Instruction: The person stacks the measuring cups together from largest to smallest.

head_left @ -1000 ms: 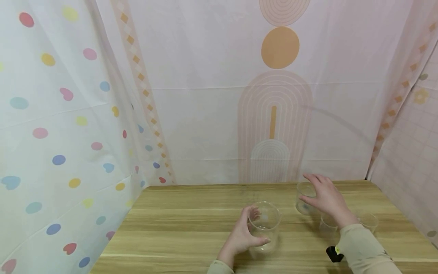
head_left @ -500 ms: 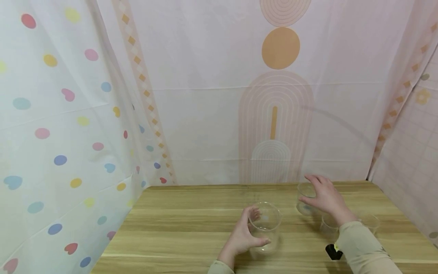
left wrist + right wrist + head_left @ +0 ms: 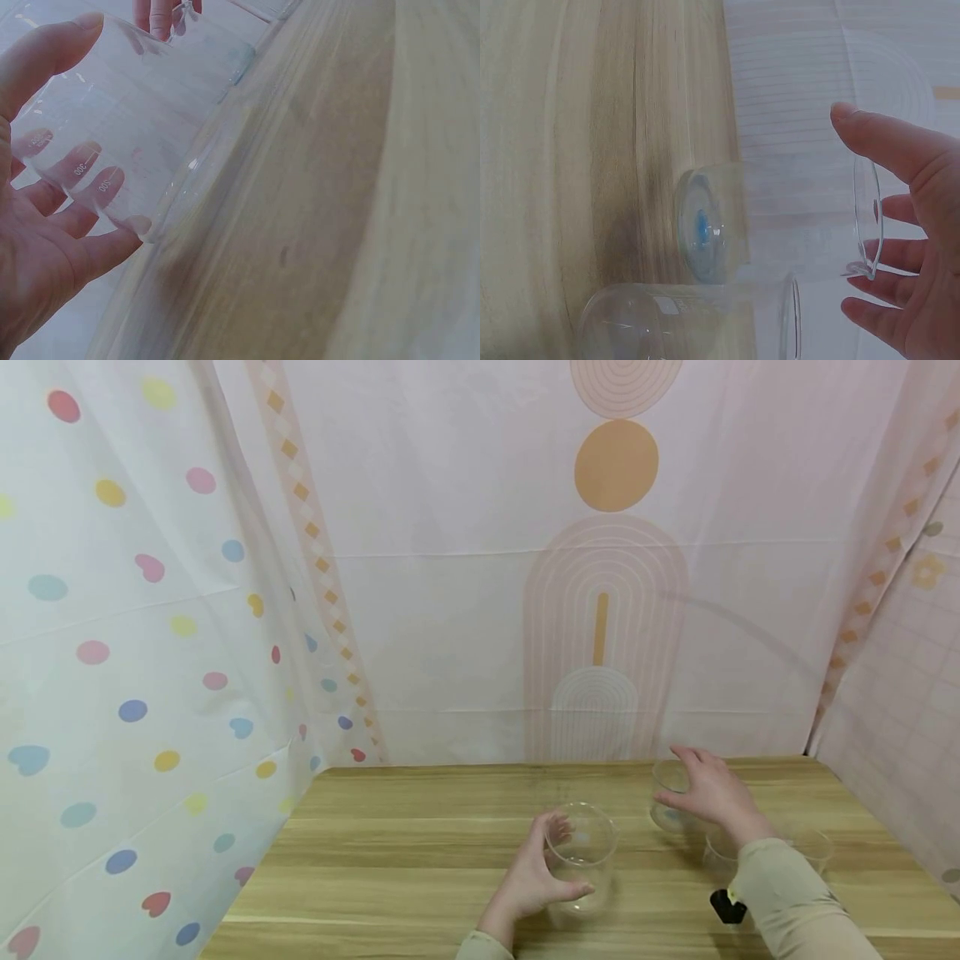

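Note:
Near the table's middle, a clear glass beaker [image 3: 581,872] with white graduation marks stands upright. My left hand [image 3: 536,868] grips it from the left side; through the glass in the left wrist view, the fingertips [image 3: 111,180] show against the wall. Further back and to the right stands a narrower glass beaker [image 3: 802,217] with a blue patch at its base. My right hand [image 3: 712,789] lies around that beaker's rim, thumb [image 3: 885,139] on one side and curved fingers on the other, near the spout. How firmly these fingers press cannot be told.
Two more clear glass vessels, one [image 3: 720,860] under the right forearm and another [image 3: 817,843] behind the sleeve, stand on the right of the wooden table [image 3: 397,843]. Patterned curtains [image 3: 450,635] hang behind and at both sides.
My right hand and sleeve have shifted very slightly at the beaker's rim. My left hand and both beakers keep their places.

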`<state>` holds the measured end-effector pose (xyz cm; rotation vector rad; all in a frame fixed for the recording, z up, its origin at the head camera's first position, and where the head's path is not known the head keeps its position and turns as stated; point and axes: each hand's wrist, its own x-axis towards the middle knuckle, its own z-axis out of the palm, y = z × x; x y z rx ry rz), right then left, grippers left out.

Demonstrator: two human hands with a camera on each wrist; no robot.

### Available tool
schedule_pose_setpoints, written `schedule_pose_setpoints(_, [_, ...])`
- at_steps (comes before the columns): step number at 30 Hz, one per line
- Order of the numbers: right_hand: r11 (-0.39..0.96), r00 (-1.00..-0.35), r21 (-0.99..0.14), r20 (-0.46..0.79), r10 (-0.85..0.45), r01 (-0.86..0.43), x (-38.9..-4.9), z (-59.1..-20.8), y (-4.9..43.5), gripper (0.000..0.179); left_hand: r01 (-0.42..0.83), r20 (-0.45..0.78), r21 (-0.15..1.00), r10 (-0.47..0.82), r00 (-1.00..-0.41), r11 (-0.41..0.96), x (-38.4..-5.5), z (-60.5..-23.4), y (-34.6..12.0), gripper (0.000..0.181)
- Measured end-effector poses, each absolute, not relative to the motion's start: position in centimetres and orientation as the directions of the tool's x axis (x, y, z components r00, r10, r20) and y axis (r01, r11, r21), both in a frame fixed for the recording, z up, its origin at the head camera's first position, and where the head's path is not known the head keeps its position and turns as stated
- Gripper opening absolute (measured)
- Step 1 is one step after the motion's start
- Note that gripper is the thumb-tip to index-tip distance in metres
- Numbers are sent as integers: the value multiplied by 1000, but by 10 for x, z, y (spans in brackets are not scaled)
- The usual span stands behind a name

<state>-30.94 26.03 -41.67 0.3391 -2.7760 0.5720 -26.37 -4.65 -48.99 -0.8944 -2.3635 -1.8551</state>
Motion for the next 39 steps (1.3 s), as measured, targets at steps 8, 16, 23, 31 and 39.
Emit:
schedule_pose_setpoints(8, [905,-946,-339,278,-165,-257,-312,-410,257,90,428,339,894,429,-837,130,-264,-490,-46,95])
schedule_pose_setpoints(16, [919,-960,-324,236,-150,-223,-313,-405,257,83,430,344,894,426,-837,124,-265,-491,-45,94])
schedule_pose_setpoints(23, [929,-967,-307,206,-148,-208,-314,-404,257,77,431,343,893,427,-837,128,-265,-491,-45,92])
schedule_pose_setpoints(31, [927,-969,-304,179,-169,-218,-312,-401,254,73,424,338,897,425,-840,124,-265,-492,-45,91])
schedule_pose_setpoints(39, [925,-964,-293,180,-194,-241,-307,-397,252,72,422,337,898,420,-843,125,-265,-491,-45,93])
